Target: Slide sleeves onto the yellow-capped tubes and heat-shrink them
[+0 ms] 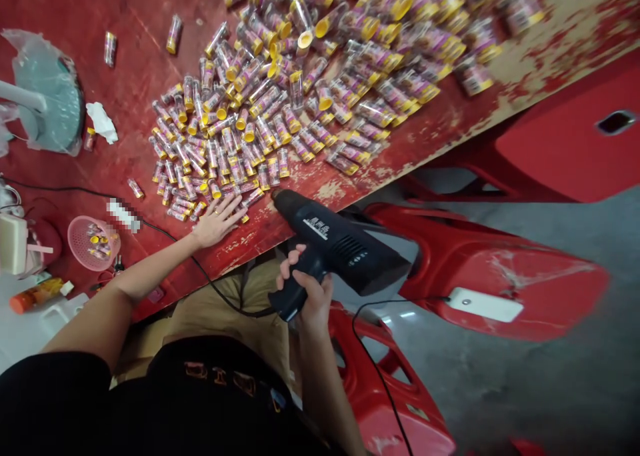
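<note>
A black heat gun (340, 246) is gripped by its handle in my right hand (313, 293), fingers wrapped round it. Its nozzle points up and left, close to the near edge of a large spread of small clear tubes (230, 143) with yellow caps and purple labels. My left hand (220, 221) lies with fingers stretched and spread at the front border of those tubes, touching or just above the nearest ones. Beneath them is a worn red table (140, 116). From the handle a black cord (210, 283) runs left across the tabletop.
Left on the table are a pink basket (93, 243) with several tubes, a crumpled tissue (102, 122) and a plastic-wrapped round base (47, 103). Red stools (505, 269) stand at the right; one bears a white power bank-like box (485, 305) with a cable.
</note>
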Demonstrator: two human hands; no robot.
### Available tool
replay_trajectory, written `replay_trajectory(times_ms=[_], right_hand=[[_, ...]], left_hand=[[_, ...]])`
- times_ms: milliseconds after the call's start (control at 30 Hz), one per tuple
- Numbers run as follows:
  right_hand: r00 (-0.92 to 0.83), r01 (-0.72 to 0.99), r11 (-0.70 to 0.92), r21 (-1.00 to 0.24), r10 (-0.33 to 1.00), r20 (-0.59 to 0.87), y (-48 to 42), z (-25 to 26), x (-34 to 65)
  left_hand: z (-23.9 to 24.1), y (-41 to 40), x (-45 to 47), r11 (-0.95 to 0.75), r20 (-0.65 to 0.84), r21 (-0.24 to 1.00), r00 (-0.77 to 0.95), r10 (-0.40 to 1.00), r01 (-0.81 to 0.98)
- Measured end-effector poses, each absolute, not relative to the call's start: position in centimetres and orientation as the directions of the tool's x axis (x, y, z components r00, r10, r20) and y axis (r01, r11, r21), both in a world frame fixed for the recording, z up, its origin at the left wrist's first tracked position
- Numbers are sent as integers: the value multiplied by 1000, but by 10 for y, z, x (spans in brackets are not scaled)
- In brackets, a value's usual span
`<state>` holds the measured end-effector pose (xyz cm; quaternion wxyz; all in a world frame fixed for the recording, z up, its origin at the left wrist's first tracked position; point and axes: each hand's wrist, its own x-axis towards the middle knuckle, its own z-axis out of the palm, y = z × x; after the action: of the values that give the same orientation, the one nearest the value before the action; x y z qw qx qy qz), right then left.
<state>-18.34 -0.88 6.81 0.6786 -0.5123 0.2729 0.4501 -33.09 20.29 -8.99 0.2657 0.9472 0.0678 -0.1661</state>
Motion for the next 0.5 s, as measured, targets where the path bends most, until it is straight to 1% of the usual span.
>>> replay_trajectory(times_ms=[67,133,200,333,367,500], right_hand=[[467,-881,80,-466,311,-828,-8,69,-182],[436,-893,48,-447,338,-834,-8,72,-179],[429,-891,27,-453,376,-821,-5,74,-174],[576,-805,103,-585,370,-728,11,79,-158],[591,-792,109,-600,379,-712,15,81,-156],[557,-803,71,-591,443,-703,21,94,-153]], left_hand=[[-83,198,-334,-840,-348,507,937,9,196],[-75,196,-336,-832,-337,515,941,23,205],[-70,198,-335,-830,-315,500,944,93,249],[-71,217,-306,-829,-238,449,939,249,334],[-74,224,-294,-827,-220,441,935,278,350],[-87,245,-238,-800,-209,450,917,339,398]])
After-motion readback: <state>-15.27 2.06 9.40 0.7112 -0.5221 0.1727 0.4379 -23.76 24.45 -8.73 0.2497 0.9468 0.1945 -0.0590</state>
